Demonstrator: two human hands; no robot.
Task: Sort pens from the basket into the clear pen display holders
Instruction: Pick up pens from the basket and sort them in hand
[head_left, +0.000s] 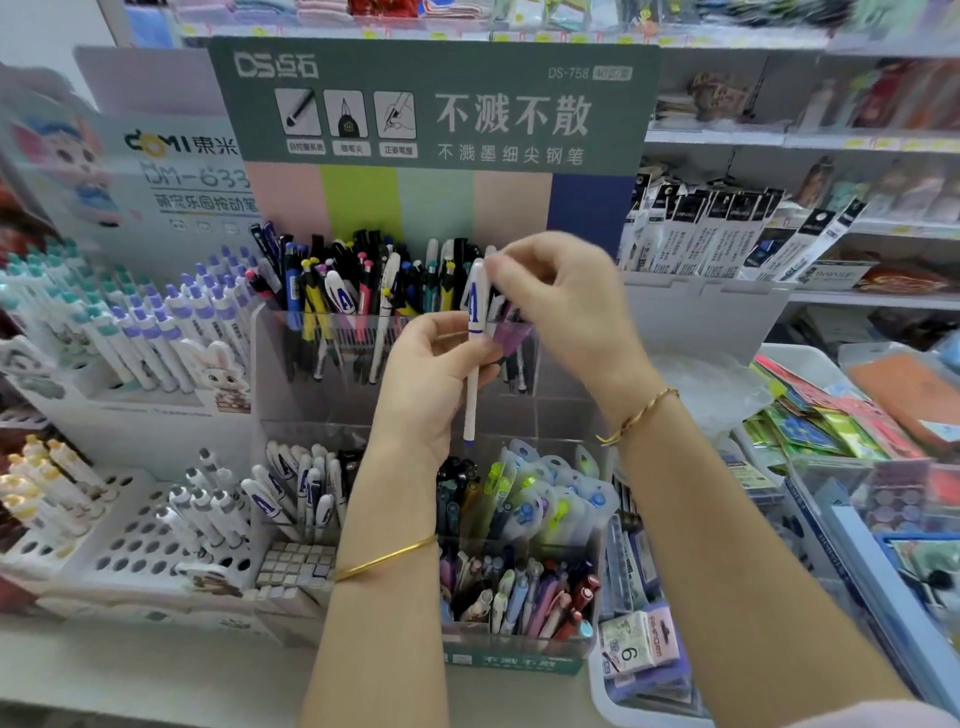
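Left hand (431, 374) was curled round the white pen (471, 400), upright in front of the clear holder (270, 364)'s top tier. Right hand (561, 306), at its 1 o'clock, pinched the cap.

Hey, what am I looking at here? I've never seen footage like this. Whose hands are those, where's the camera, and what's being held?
There is no machine here. These are a person's two bare hands, filmed by one wide-angle camera worn on their head, looking forward and down. That is why both arms reach in from the bottom edge.

In front stands a shop display: a green sign board above a clear holder full of mixed pens. The left hand grips a white pen marked with a blue letter A and holds it upright. The right hand seems to pinch the pen's top end, though that part is blurred.

More pens with the same letter stand in a lower clear compartment, left of the left wrist.
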